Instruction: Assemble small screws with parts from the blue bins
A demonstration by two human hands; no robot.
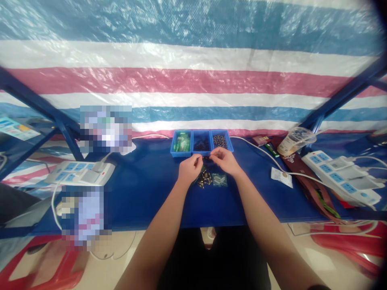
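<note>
My left hand (190, 168) and my right hand (225, 161) are raised close together above the blue table, fingertips pinched. Between them shows a small dark piece, too tiny to name. Just beneath lies a pile of brass-coloured metal pieces (204, 178). Beside it, below my right hand, is a clear packet (219, 179) of small pale pieces. Right behind my hands stand three joined blue bins: the left bin (180, 154) holds green and clear plastic pieces, the middle one (202, 132) black pieces, the right one (231, 147) small metal pieces.
White power strips lie at the left (81, 173) and right (341, 177). Near the right one are a plastic cup (294, 141), a brown strap (302, 177) and a small white packet (281, 177). Cables cross the table (145, 201). Striped sheeting (193, 80) hangs behind.
</note>
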